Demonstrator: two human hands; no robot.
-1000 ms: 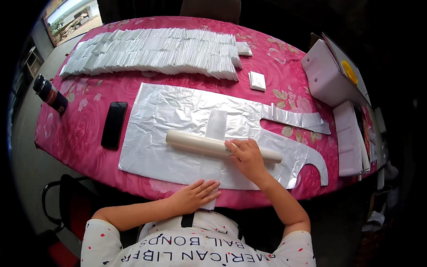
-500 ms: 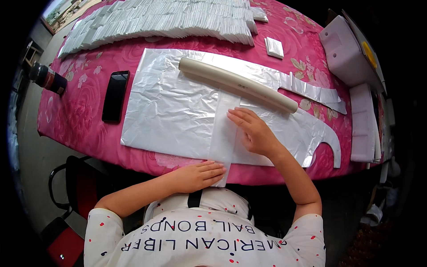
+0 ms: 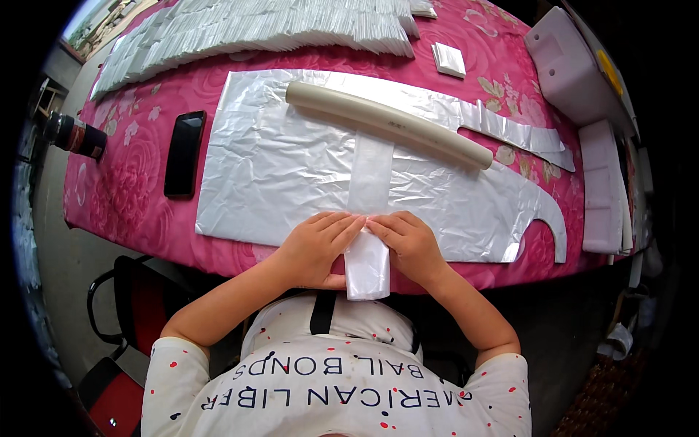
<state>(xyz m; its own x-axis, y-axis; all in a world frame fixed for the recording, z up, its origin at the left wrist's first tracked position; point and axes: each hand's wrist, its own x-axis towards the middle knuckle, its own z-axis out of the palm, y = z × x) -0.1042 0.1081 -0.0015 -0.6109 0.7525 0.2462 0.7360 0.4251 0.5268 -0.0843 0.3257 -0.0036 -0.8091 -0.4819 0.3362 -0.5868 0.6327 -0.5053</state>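
A narrow folded strip of white plastic bag lies across a stack of flat silvery-white plastic bags. Its near end hangs toward me past the table's front edge, looking doubled and wider there. My left hand and my right hand meet over the strip, fingertips touching at a crease. Both hands pinch the plastic there, the left from one side and the right from the other. A long beige tube rests slantwise across the bags, over the strip's far end.
A pink flowered cloth covers the table. A black phone and a dark bottle are at left. Rows of folded white packets fill the back, and a small packet stack sits apart. White foam boxes stand at right.
My left hand has moved away from me from the strip's near end, and my right has come back toward me. Both now meet on the strip, whose near part is creased.
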